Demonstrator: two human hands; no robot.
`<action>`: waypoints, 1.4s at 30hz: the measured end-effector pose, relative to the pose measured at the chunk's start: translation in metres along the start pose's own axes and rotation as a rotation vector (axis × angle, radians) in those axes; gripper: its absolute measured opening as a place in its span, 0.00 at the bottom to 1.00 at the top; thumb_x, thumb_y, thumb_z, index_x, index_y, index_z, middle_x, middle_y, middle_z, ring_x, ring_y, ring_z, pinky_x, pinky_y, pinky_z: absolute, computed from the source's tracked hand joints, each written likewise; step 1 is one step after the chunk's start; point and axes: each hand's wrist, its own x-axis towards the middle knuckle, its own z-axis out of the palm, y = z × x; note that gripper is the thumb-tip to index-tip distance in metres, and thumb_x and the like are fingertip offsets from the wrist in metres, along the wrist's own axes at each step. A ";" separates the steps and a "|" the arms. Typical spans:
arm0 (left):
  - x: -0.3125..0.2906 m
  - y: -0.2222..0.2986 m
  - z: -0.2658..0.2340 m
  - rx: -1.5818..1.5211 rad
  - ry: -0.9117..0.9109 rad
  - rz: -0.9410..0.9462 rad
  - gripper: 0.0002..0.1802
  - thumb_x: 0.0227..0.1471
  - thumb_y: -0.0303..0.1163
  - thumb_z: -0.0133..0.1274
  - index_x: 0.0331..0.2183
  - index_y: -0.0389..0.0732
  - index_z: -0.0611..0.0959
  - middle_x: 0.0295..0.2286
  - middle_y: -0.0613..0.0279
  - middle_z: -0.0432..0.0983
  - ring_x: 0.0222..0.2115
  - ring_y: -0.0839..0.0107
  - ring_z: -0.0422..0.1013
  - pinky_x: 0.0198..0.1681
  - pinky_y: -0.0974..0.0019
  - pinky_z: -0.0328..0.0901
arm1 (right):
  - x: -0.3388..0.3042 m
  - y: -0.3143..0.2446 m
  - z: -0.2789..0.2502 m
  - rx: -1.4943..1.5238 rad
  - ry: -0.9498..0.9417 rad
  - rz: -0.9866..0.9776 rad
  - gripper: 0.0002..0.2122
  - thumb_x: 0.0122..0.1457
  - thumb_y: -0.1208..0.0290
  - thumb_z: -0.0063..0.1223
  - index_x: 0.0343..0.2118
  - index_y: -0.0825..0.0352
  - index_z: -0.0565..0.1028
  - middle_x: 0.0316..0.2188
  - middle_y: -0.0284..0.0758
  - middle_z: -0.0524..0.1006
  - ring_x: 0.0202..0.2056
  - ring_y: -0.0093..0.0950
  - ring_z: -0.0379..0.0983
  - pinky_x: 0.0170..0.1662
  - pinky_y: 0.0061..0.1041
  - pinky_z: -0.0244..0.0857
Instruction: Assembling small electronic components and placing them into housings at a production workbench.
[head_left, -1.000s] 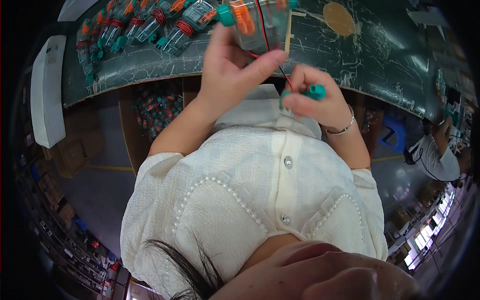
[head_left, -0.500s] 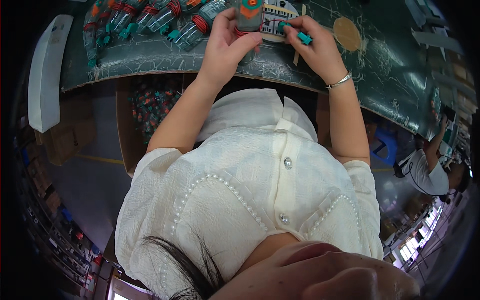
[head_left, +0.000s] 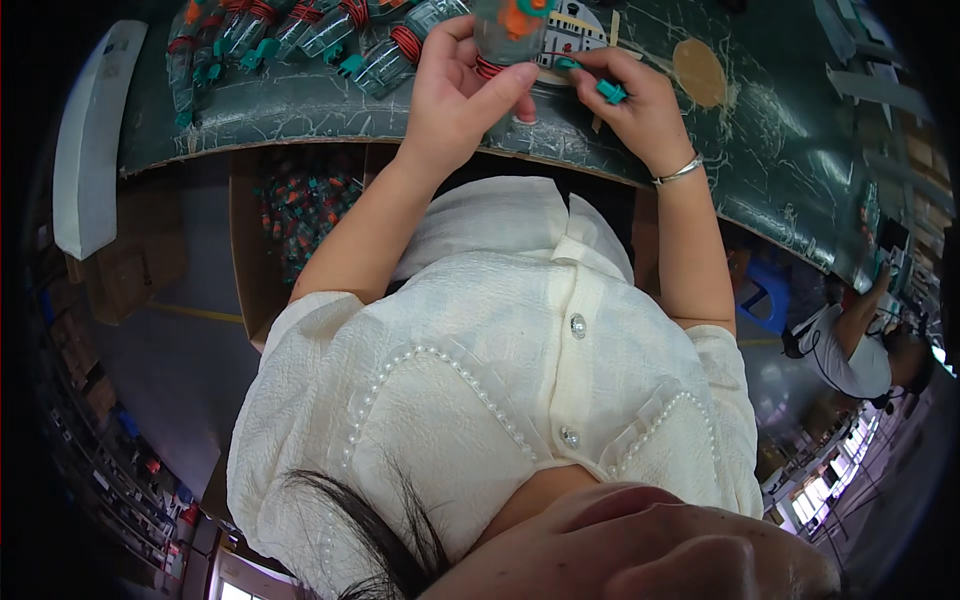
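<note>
Upright at the table's near edge, a clear plastic housing with orange and green parts inside [head_left: 510,32] is gripped by my left hand [head_left: 450,110], thumb in front and fingers behind. Red wire [head_left: 488,68] is coiled round its lower part. My right hand [head_left: 645,108] pinches the wire's end between thumb and fingers. A green plug [head_left: 611,92] sticks out below those fingers, and a smaller green piece [head_left: 566,63] shows at the fingertips. Behind both hands lies a white panel with dark markings [head_left: 575,30], partly covered by the housing.
Several similar clear housings wound with red wire [head_left: 385,65] lie in a row at the left of the scratched green table [head_left: 320,120]. A round tan disc [head_left: 699,72] is to the right. Below the table a cardboard box [head_left: 247,250] holds many small parts. Another person [head_left: 850,350] works far right.
The housing and my left hand have shifted slightly right and tilted, so more wire coil shows. My right hand has come slightly down, still pinching the wire end.
</note>
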 end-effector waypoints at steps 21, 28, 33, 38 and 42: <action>-0.007 0.000 0.019 0.657 -0.201 0.158 0.52 0.44 0.17 0.58 0.66 0.40 0.50 0.55 0.46 0.66 0.50 0.59 0.71 0.50 0.65 0.69 | 0.002 -0.077 -0.033 -0.035 -0.173 0.417 0.31 0.57 0.50 0.57 0.57 0.67 0.67 0.44 0.42 0.75 0.38 0.35 0.75 0.43 0.28 0.67; -0.008 -0.010 0.016 0.770 -0.183 0.219 0.50 0.42 0.21 0.57 0.65 0.41 0.52 0.50 0.44 0.71 0.38 0.58 0.76 0.36 0.65 0.72 | -0.009 -0.059 -0.022 0.081 -0.085 0.386 0.31 0.56 0.45 0.54 0.53 0.67 0.71 0.38 0.44 0.81 0.35 0.41 0.78 0.38 0.32 0.71; -0.012 -0.005 0.019 0.615 -0.163 -0.054 0.49 0.44 0.18 0.54 0.65 0.40 0.52 0.50 0.42 0.70 0.41 0.58 0.75 0.41 0.66 0.71 | -0.004 -0.086 -0.033 -0.254 -0.093 0.434 0.32 0.53 0.43 0.54 0.53 0.64 0.72 0.37 0.44 0.81 0.35 0.41 0.79 0.36 0.33 0.71; -0.007 -0.006 0.019 0.743 -0.226 -0.018 0.48 0.46 0.17 0.55 0.65 0.39 0.52 0.52 0.42 0.68 0.44 0.59 0.73 0.45 0.67 0.70 | -0.003 -0.077 -0.046 -0.256 -0.186 0.360 0.32 0.50 0.45 0.58 0.53 0.63 0.72 0.32 0.41 0.81 0.30 0.40 0.78 0.34 0.32 0.71; -0.008 -0.006 0.022 0.626 -0.162 -0.030 0.47 0.47 0.17 0.55 0.65 0.38 0.52 0.54 0.43 0.66 0.45 0.61 0.72 0.46 0.68 0.69 | -0.004 -0.056 -0.023 -0.197 0.383 -0.064 0.26 0.50 0.55 0.61 0.49 0.65 0.73 0.28 0.38 0.77 0.26 0.38 0.74 0.31 0.30 0.69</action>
